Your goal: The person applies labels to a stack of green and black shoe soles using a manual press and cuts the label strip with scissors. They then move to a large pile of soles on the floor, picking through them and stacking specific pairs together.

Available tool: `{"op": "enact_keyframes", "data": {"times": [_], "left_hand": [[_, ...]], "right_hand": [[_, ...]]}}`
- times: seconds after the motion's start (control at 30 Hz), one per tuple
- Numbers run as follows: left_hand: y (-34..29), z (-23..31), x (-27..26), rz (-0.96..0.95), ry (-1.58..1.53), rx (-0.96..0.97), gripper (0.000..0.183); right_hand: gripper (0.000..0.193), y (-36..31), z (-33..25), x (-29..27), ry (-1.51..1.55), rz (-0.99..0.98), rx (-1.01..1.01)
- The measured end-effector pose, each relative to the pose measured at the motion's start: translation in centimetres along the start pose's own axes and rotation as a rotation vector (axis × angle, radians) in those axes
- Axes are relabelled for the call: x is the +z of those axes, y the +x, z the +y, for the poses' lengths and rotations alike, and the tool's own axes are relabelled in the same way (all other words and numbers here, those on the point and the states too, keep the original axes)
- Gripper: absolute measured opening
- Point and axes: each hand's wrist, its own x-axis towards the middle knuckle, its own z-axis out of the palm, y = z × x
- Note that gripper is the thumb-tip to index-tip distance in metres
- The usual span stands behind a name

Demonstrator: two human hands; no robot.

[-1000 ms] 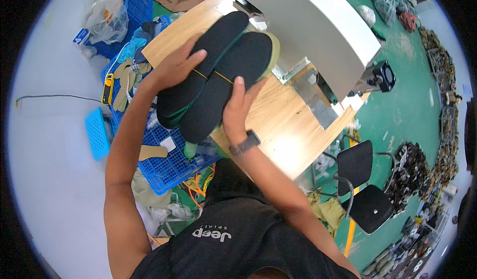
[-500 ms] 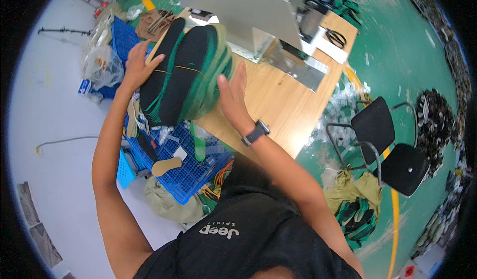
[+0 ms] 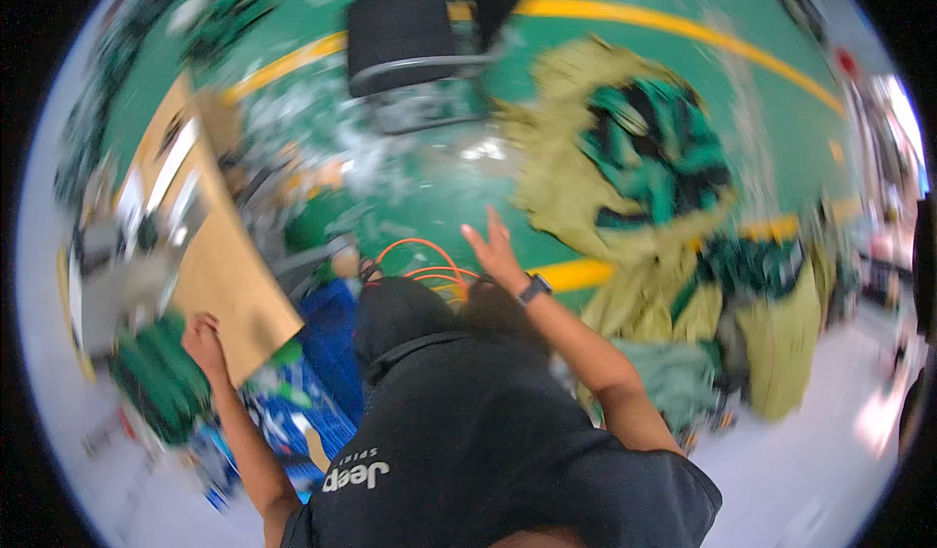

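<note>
Left hand (image 3: pixel 203 338), lower left of frame: rests on a blurred stack of green-and-black flat pieces (image 3: pixel 156 377), probably insoles, at the near corner of the wooden desk (image 3: pixel 220 275). Fingers appear curled onto the stack; the view is too smeared to say whether they truly grip it.

Right hand (image 3: pixel 496 250), centre of frame: raised in the air, fingers spread, holding nothing. A dark wristwatch (image 3: pixel 533 290) sits on that wrist.

Around: blue crate (image 3: pixel 327 338) just right of the desk corner, orange cable loops (image 3: pixel 420 265) behind it. Large heap of olive and green material (image 3: pixel 634 177) on the green floor (image 3: pixel 439 187), upper right. Black chair (image 3: pixel 400 31) at top centre, near a yellow floor line (image 3: pixel 683 26).

Judgement: the stack sits at the desk edge under one hand only. To handle it well, keep the palm flat on top, square the pieces, and bring the free hand in before lifting, or they may fan out and slide off.
</note>
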Motion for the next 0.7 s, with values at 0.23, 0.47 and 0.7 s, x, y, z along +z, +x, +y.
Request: {"op": "enact_keyframes", "data": {"times": [0.23, 0.47, 0.7], "left_hand": [[1.5, 15.2, 29.8, -0.852, -0.191, 0.111, 0.018], [-0.3, 31.7, 54.8, -1.328, -0.256, 0.303, 0.016], [-6.7, 41.8, 73.3, -1.600, -0.096, 0.182, 0.017]], "right_hand": [[0.082, -2.7, 12.1, -18.0, 0.204, 0.374, 0.310], [0.068, -6.3, 24.5, -24.9, 0.467, 0.712, 0.599], [0.069, -7.4, 33.8, -26.7, 0.512, 0.844, 0.851]]}}
